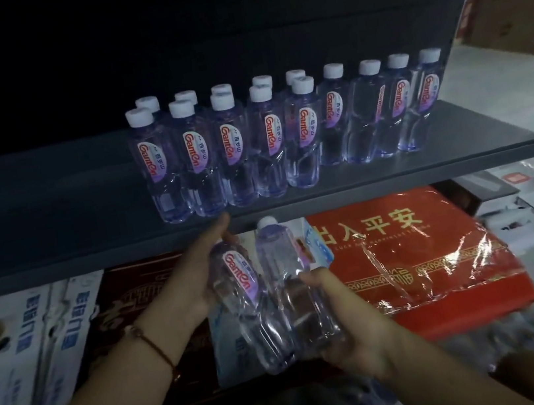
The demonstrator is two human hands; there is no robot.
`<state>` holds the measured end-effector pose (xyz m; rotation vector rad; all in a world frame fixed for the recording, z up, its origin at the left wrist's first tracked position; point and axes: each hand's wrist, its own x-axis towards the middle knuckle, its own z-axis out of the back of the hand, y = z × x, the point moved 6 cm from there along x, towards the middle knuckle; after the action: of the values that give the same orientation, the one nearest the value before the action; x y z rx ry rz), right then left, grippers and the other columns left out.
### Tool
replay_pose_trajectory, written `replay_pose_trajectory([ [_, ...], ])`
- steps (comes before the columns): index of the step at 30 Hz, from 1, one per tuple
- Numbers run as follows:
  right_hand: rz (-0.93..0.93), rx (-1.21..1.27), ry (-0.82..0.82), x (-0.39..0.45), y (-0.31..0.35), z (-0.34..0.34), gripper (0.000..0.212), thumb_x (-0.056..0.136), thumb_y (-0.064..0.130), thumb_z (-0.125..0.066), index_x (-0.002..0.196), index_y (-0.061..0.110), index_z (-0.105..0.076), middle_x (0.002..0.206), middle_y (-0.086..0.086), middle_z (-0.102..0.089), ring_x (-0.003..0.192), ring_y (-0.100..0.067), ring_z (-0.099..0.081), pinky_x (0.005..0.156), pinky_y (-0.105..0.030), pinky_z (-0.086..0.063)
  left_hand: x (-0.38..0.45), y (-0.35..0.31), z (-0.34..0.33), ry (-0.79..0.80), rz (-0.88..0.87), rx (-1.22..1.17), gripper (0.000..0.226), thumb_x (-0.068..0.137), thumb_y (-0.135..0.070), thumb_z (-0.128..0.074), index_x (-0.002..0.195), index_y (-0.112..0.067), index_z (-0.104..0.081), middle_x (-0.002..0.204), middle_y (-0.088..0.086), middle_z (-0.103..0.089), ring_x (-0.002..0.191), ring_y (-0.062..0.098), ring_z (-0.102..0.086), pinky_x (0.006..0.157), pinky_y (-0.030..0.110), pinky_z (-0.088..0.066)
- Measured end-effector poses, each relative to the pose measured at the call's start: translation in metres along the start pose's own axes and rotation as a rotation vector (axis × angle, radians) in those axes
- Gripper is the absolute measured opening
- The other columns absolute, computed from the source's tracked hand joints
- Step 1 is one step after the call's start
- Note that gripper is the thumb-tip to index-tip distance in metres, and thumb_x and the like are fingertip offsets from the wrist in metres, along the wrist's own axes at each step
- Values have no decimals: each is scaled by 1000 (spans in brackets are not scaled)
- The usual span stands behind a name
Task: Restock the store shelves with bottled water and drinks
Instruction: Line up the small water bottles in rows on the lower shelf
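Holding two water bottles just below the shelf's front edge, the person looks partway through the restock. The left hand [200, 274] curls round the upper part of the left bottle [248, 295], whose label faces up; the right hand [343, 326] cups the lower end of the right bottle [286, 269], fingers wrapped round its base. The two bottles lie side by side, touching, tilted with their caps toward the shelf.

On the dark shelf [393, 176] stands a block of upright bottles [270, 139]: two rows deep over the left part, one row deep over the right part. So a good share is already placed. What is left, by my reading, is to stand these two up and to bring more from the wrapped pack [527, 333] at the lower right, which is blurred and hard to count.

For room: the shelf is bare to the left of the block, and there is open board in front of the single row on the right. The front bottles on the left stand close to the shelf lip, so little margin remains there. The left thumb nearly touches that lip, and the bottles must rise clear of it before going in. Below lie a red packet [421, 248] and printed cartons [35, 334], close under the hands.
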<state>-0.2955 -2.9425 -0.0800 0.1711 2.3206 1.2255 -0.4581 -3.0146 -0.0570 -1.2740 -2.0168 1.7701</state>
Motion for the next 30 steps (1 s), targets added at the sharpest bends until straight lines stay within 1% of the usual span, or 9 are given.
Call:
replay_pose_trajectory([
  [2,-54,154,-18,-8,-1,-5,42,105,9,-42,63,9,-48,54,-4,-55,38,0,-53,60,-14,-51,4,3,7,-56,17,-26,43,71,-55,-75,70,-14,-59,65,6,-62,57,20,-60,74,33,-53],
  [5,-185,-17,-132,-5,-13,-15,45,99,13,-52,58,6,-67,66,-14,-58,39,-6,-61,49,-20,-49,8,17,13,-152,59,-49,47,81,-59,-69,77,-13,-64,63,7,-64,56,21,-61,63,30,-56],
  [9,-195,113,-95,-13,-25,-15,30,91,32,-58,85,6,-72,68,-11,-72,54,-24,-70,57,-30,-55,15,24,17,-279,-48,78,67,77,-79,-57,102,-18,-68,92,8,-76,87,29,-71,90,51,-56],
  [13,-175,151,-88,-11,-16,-5,43,86,36,-53,67,10,-80,84,-15,-76,68,-28,-75,86,-50,-52,4,44,-6,-96,-41,367,99,49,-80,-75,130,-33,-43,111,3,-71,90,25,-74,74,47,-61],
  [17,-146,117,-124,-9,-6,12,46,91,44,-48,85,12,-80,100,-16,-76,84,-29,-74,97,-52,-50,4,51,-20,60,-119,412,81,66,-52,-86,135,-42,-45,115,-6,-72,99,19,-73,87,48,-58],
  [19,-126,93,-151,-7,-2,19,46,87,46,-54,106,10,-75,111,-18,-73,97,-31,-71,103,-52,-48,5,46,-25,90,-161,462,82,60,-57,-89,131,-38,-52,111,-7,-74,100,16,-73,93,48,-55],
  [22,-85,61,-183,-8,6,29,55,82,48,-65,119,8,-69,112,-18,-73,95,-31,-72,91,-46,-54,0,39,-32,85,-218,545,72,54,-58,-84,119,-38,-59,104,-12,-75,97,9,-72,93,42,-55],
  [25,-9,-34,-196,-12,19,36,59,76,46,-76,122,10,-68,117,-19,-72,106,-35,-69,98,-49,-52,-11,29,-42,93,-269,580,54,61,-53,-82,109,-39,-62,99,-13,-75,88,2,-71,85,33,-56],
  [30,166,-253,-303,-19,68,54,59,62,24,-82,117,12,-64,99,-11,-76,90,-31,-72,67,-40,-59,-24,-1,-54,128,-444,648,45,75,-46,-81,111,-50,-55,98,-25,-70,85,-5,-68,83,34,-55],
])
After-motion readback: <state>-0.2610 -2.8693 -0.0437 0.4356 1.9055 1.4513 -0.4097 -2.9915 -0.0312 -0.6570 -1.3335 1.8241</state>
